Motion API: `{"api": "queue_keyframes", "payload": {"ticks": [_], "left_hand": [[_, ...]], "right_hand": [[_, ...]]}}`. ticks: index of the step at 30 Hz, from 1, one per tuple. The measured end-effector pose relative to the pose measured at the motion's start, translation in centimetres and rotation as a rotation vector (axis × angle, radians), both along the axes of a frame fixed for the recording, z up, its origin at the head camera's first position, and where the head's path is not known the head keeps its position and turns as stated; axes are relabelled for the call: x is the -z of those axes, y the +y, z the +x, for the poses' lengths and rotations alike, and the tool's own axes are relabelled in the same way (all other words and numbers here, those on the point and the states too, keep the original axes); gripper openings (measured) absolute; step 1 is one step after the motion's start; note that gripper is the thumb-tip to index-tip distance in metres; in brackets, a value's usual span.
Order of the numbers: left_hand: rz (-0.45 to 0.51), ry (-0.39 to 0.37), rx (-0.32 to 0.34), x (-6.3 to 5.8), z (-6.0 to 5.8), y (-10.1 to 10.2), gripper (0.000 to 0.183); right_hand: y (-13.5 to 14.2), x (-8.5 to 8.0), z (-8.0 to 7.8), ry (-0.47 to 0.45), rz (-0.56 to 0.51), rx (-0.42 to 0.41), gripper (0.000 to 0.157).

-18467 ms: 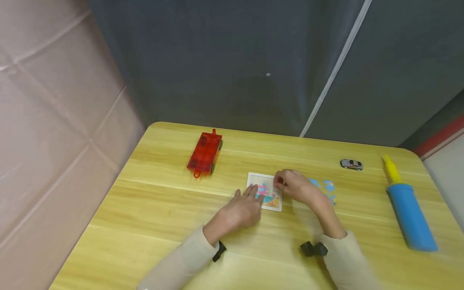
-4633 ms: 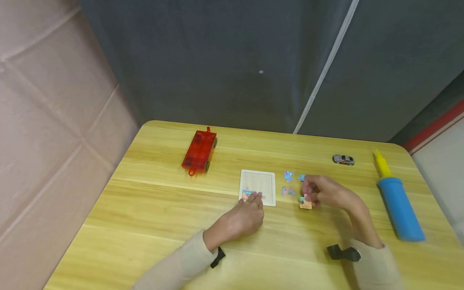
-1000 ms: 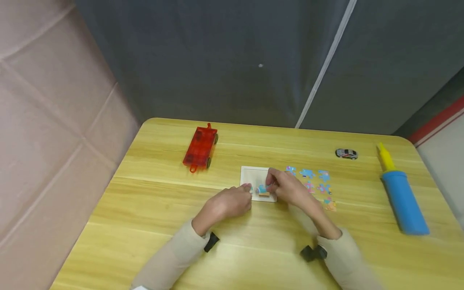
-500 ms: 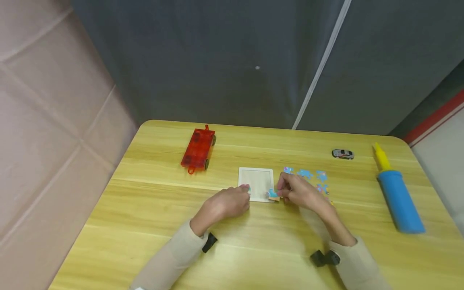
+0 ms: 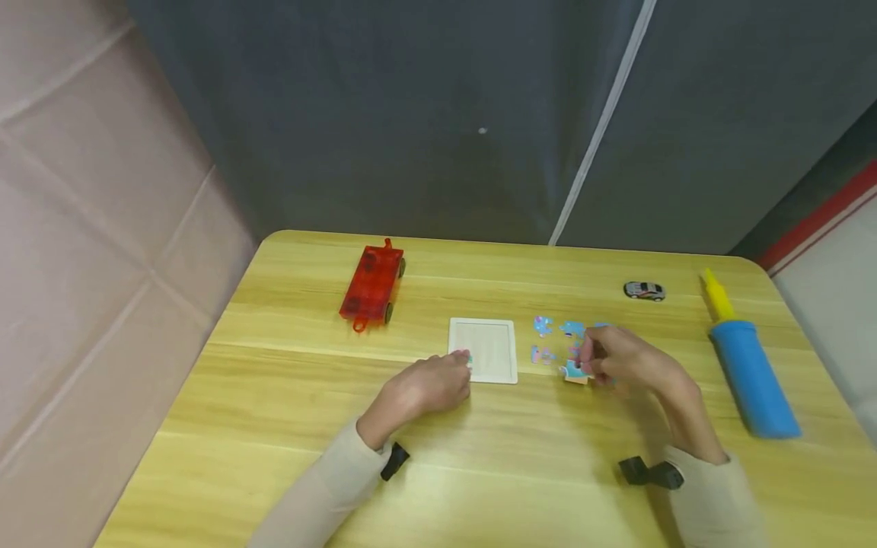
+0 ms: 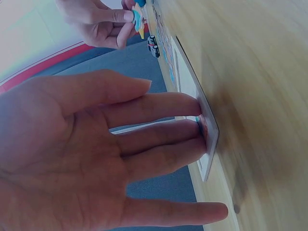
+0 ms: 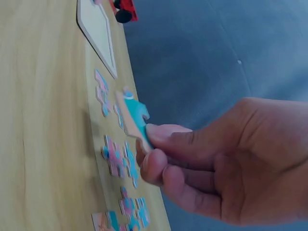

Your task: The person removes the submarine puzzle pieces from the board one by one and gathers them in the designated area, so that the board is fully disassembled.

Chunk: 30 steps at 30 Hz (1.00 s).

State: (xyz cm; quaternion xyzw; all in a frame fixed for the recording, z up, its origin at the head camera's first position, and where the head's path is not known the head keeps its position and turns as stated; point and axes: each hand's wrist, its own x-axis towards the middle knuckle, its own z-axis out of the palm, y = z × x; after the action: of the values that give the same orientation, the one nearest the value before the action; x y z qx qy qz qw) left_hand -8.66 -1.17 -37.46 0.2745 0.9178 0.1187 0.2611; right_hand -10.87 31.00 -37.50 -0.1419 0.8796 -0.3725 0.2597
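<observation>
My right hand (image 5: 630, 361) pinches a jigsaw piece (image 7: 132, 113), teal with a tan edge, between thumb and fingers. It holds the piece tilted, close over the loose jigsaw pieces (image 5: 543, 326) to the right of the tray. Fingertips of my left hand (image 5: 432, 384) press on the near left corner of a square white puzzle tray (image 5: 492, 342). In the left wrist view, three of its fingers lie straight against the tray and the little finger is spread apart. A small piece (image 6: 202, 126) shows beneath those fingertips, mostly hidden. The rest of the tray's base is bare.
A red toy wagon (image 5: 373, 283) stands at the back left of the wooden table (image 5: 288, 365). On the right are a small silver toy car (image 5: 644, 291) and a blue hand pump (image 5: 757, 380) with a yellow nozzle. A dark curtain (image 5: 384, 122) hangs behind.
My right hand has carried the piece from the tray rightward to the loose pieces. The left hand stays at the tray's corner. Several pieces filled part of the tray in the oldest frame.
</observation>
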Motion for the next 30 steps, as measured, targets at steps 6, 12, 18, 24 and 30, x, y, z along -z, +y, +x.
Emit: {"api": "queue_keyframes", "payload": {"ticks": [6, 12, 18, 24, 30], "left_hand": [[0.010, 0.006, -0.008, -0.1, 0.1, -0.3, 0.028], [0.012, 0.011, -0.003, 0.1, 0.1, -0.4, 0.027], [0.009, 0.023, 0.000, 0.0, 0.1, -0.3, 0.026], [0.005, 0.042, 0.003, -0.2, 0.2, -0.2, 0.027], [0.024, 0.064, 0.033, -0.3, 0.3, -0.3, 0.033]], "right_hand": [[0.4, 0.3, -0.4, -0.007, 0.061, -0.024, 0.021], [0.1, 0.8, -0.5, -0.067, 0.106, 0.014, 0.023], [-0.2, 1.2, -0.1, -0.053, 0.145, 0.061, 0.029], [-0.8, 1.1, 0.4, 0.029, 0.258, 0.080, 0.026], [-1.3, 0.7, 0.6, 0.051, 0.359, 0.077, 0.015]]}}
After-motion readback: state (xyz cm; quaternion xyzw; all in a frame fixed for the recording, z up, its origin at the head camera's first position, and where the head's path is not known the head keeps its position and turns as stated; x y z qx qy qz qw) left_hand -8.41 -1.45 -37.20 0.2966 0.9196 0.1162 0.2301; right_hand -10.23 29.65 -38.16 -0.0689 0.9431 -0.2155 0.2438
